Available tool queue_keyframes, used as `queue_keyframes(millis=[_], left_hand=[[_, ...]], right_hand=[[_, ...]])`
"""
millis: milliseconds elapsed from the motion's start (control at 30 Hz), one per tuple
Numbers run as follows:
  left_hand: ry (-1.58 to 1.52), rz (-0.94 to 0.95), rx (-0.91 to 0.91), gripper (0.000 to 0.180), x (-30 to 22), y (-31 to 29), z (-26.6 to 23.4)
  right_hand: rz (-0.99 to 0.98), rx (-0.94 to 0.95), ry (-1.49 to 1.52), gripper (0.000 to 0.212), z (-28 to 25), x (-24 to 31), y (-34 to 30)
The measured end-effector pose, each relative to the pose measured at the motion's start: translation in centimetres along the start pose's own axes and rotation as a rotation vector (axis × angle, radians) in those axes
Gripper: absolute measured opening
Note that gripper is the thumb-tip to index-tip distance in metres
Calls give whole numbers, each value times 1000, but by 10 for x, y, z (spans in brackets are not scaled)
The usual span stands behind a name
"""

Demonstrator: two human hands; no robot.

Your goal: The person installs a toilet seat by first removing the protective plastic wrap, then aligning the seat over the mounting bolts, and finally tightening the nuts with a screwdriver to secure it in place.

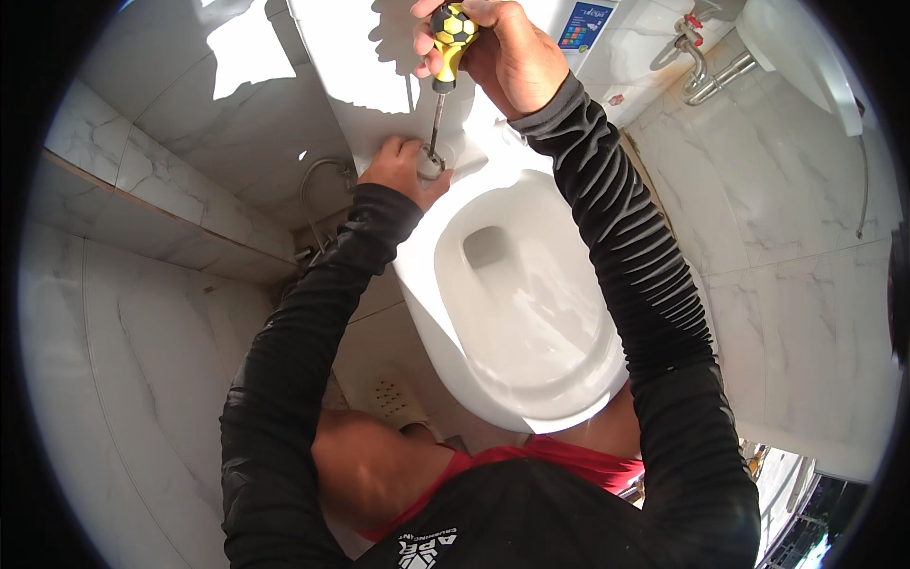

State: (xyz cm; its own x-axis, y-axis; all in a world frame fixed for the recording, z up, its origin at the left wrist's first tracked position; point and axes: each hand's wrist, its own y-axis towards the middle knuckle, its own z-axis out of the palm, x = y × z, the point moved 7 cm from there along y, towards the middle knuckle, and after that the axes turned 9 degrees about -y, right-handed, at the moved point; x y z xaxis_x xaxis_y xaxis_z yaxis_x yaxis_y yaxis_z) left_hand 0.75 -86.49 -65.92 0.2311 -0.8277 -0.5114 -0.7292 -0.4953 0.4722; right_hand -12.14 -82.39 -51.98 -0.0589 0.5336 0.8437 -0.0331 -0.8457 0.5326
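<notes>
A white toilet bowl [569, 398] without a seat fills the middle of the view. My right hand [502, 52] grips a screwdriver [447, 47] with a yellow and black handle, held upright. Its metal shaft points down to a small round fitting [431, 166] at the bowl's rear left. My left hand [403, 171] rests on the rim and pinches that fitting. Both forearms wear black ribbed sleeves.
The white cistern [379, 66] stands behind the bowl. A flexible hose [318, 180] curves at the wall on the left. Chrome pipes [706, 76] and a white basin [796, 52] sit at the upper right. Marble-look tiles cover walls and floor.
</notes>
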Motion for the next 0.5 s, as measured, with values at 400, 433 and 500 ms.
queue_keyframes(millis=[400, 433, 500], left_hand=[[-15, 163, -23, 52, 15, 13, 17], [-15, 165, -12, 51, 24, 15, 21], [13, 191, -10, 53, 39, 19, 29]], right_hand=[[-15, -336, -48, 14, 12, 43, -2], [-17, -386, -85, 14, 10, 36, 0], [-97, -515, -31, 5, 5, 23, 4]])
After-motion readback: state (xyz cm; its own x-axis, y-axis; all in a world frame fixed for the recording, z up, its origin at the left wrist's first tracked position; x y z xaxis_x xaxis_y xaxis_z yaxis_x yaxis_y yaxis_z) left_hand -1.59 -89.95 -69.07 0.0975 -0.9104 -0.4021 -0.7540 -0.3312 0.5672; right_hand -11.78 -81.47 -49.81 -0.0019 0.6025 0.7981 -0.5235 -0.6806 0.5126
